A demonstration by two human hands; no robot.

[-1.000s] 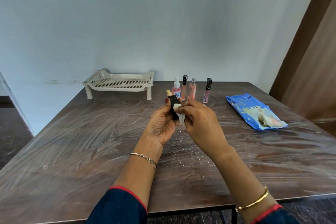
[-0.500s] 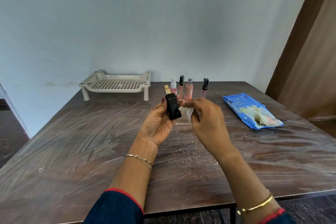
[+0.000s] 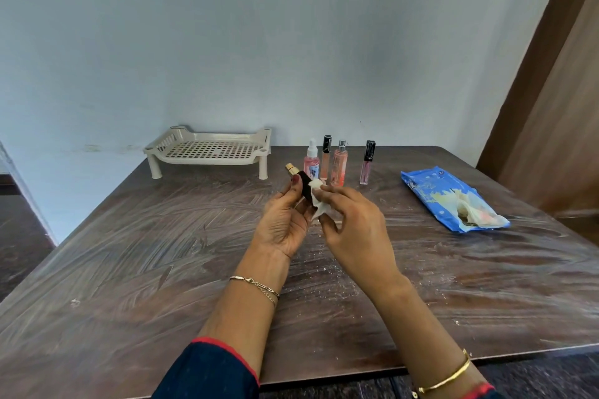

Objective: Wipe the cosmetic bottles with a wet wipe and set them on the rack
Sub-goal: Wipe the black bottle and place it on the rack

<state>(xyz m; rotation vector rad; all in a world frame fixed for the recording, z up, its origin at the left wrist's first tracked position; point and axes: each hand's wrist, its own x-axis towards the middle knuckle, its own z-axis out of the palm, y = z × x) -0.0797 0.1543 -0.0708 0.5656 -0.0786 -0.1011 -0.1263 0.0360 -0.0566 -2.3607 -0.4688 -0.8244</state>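
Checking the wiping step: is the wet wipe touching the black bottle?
Touching. The head view shows the right hand pressing the wet wipe against the black bottle held in the left hand, with no gap.

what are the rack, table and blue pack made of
The rack looks like matte cream moulded plastic, judging by its one-piece grid of holes and peg legs. The table shows dark wood grain, perhaps laminate, under pale smears. The pack seems to be glossy blue plastic film, since it is crinkled.
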